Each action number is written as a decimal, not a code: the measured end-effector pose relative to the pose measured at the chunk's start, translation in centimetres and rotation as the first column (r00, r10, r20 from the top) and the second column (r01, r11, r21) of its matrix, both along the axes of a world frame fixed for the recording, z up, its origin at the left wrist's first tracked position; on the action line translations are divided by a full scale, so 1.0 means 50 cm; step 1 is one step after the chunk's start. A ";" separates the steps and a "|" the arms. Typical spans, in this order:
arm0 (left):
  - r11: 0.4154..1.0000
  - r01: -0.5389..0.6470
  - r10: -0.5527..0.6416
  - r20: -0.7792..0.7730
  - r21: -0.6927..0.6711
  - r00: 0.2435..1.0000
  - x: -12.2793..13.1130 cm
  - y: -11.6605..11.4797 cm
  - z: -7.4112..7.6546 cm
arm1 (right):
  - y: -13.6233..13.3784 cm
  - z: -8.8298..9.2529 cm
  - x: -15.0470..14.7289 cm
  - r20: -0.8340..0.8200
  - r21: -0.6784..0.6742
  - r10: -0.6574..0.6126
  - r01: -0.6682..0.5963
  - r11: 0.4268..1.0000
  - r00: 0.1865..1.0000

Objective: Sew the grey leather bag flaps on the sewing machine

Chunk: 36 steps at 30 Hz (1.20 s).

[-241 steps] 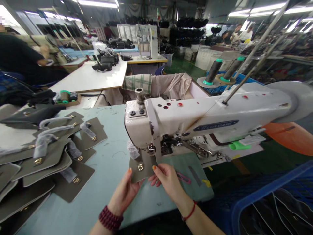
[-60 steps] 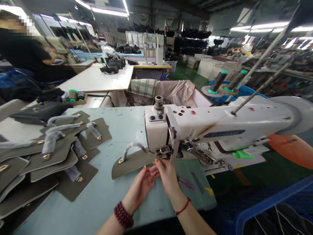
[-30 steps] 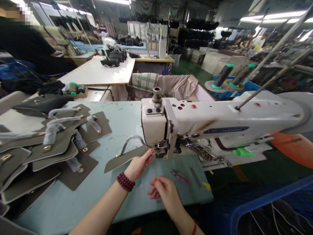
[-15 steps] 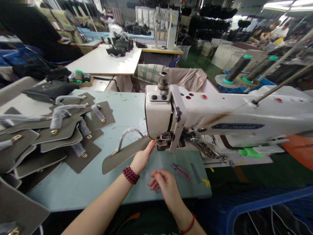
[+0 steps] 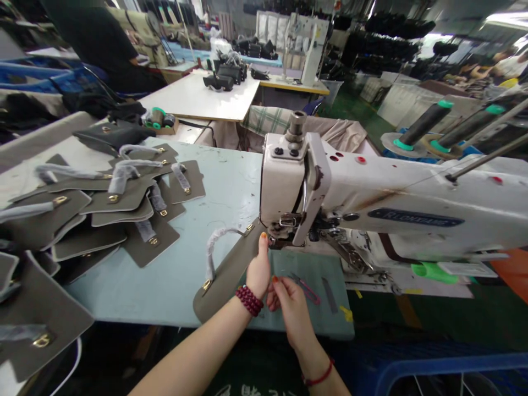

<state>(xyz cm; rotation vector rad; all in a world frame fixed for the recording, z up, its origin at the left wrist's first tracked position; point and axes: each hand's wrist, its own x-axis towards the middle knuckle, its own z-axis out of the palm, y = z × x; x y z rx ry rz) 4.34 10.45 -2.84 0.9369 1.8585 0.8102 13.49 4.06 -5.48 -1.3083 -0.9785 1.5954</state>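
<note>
My left hand [image 5: 259, 269], with a beaded bracelet at its wrist, grips the edge of a grey-brown bag panel [image 5: 225, 286] beside the sewing machine head [image 5: 284, 187]. Its thumb points up toward the presser foot area; the other fingers are mostly hidden. The panel carries a plastic-wrapped handle [image 5: 212, 247] with gold fittings, and its far end lies against the machine head. Just right of the left wrist, my right hand [image 5: 291, 302] is closed, thumb against curled fingers. Whatever it pinches, if anything, is too small to make out.
Pink thread snips [image 5: 309, 291] and a grey strip [image 5: 330, 294] lie right of my hands. Several handled panels [image 5: 119, 203] are piled at left. Dark thread spools [image 5: 427, 124] stand behind the machine. A blue crate [image 5: 445, 368] sits at lower right. Another person [image 5: 99, 44] is at upper left.
The panel's near end has swung toward me, so it lies more steeply. My left hand has turned with it, thumb now upright. My right hand has come close to the left wrist.
</note>
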 end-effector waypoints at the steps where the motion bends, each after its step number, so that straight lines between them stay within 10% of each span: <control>1: 1.000 -0.012 0.011 0.025 0.020 1.000 0.004 -0.005 -0.003 | 0.007 0.003 0.004 0.023 0.020 -0.004 0.003 1.000 1.000; 9: 0.929 0.031 -0.216 0.474 0.368 0.853 -0.057 -0.087 0.060 | 0.072 0.013 0.004 0.152 0.128 -0.145 0.126 0.984 0.978; 14: 0.773 0.414 -0.512 0.086 0.480 0.855 -0.185 0.089 0.076 | 0.102 0.011 -0.050 0.136 0.131 -0.143 0.126 0.983 0.980; 17: 0.547 0.745 -0.801 -0.021 0.381 0.598 -0.206 0.192 0.051 | 0.122 0.017 -0.085 0.200 0.190 -0.184 0.146 0.971 0.962; 21: 0.356 0.865 -0.930 0.037 0.353 0.367 -0.190 0.241 0.040 | 0.138 0.019 -0.108 0.226 0.211 -0.250 0.204 0.956 0.941; 25: 0.349 0.883 -0.935 0.048 0.313 0.353 -0.182 0.249 0.056 | 0.143 0.015 -0.108 0.204 0.199 -0.249 0.209 0.958 0.947; 36: 0.564 0.761 -0.809 0.033 0.320 0.586 -0.161 0.183 0.093 | 0.140 -0.002 -0.085 0.206 0.202 -0.226 0.185 0.962 0.952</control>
